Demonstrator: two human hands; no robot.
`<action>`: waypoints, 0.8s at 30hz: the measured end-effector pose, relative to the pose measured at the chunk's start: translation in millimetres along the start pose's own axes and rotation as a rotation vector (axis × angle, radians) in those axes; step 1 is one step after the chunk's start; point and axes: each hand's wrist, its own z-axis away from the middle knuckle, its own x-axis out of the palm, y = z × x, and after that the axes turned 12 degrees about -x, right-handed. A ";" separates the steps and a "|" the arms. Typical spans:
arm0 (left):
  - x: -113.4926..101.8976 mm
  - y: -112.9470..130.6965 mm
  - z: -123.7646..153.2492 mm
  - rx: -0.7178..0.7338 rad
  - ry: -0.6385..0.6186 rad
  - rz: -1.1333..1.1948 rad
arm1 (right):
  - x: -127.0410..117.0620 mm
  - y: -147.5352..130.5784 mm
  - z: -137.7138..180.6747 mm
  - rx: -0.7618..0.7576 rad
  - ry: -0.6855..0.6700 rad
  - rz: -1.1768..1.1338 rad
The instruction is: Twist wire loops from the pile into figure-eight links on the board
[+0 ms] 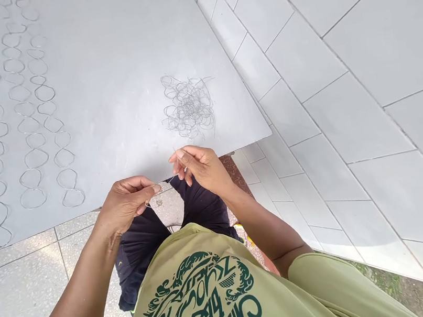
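My left hand [128, 202] and my right hand [197, 167] are both pinched on one thin piece of wire [170, 179] that runs between them, just in front of the near edge of a grey board [108, 52]. On the board beyond my right hand lies a tangled pile of wire loops [188, 106]. At the board's left side, several figure-eight wire shapes [20, 113] are laid out in three columns.
A white tiled wall [339, 54] rises along the right of the board. Below is a speckled floor [17, 293]. My knees in dark shorts [155, 236] are under my hands.
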 end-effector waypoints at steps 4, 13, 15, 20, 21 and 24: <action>-2.7 2.3 -6.3 0.028 0.045 0.099 | 9.1 8.0 4.3 -0.050 0.060 -0.060; 22.0 -13.5 -2.3 0.198 0.162 0.495 | 33.3 28.4 8.5 0.029 0.229 -0.239; 30.6 -22.4 -3.4 0.225 0.178 0.552 | 36.4 30.6 9.6 0.034 0.222 -0.250; 45.3 -33.4 -8.6 0.280 0.240 0.621 | 41.9 32.3 14.9 0.040 0.171 -0.265; 46.3 -33.5 -8.8 0.291 0.252 0.613 | 42.0 32.0 15.9 0.037 0.162 -0.262; 45.3 -32.8 -7.8 0.321 0.262 0.515 | 38.4 30.9 17.5 0.026 0.152 -0.204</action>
